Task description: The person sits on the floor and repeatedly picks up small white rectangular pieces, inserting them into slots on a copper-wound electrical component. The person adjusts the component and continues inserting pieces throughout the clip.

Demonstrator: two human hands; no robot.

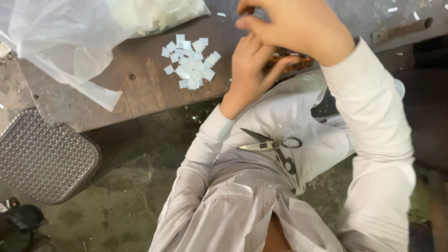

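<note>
Fingers point(261, 51) hide orange object point(298, 60).

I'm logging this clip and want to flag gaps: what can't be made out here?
- Head view: the small orange-brown object between the hands is mostly covered by the left hand and right hand.
- Contents of the clear plastic bag: blurred, cut by the top edge.
- Steel scissors on the lap: fully visible.

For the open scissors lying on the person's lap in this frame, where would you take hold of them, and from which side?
Take the scissors by the two finger loops at the right end in the picture, one at the top and one lower down. Come from above on that side: the blades lie open and point left, so a hand arriving at the loops stays clear of the tips. Both hands are up at the table, away from them.
</note>
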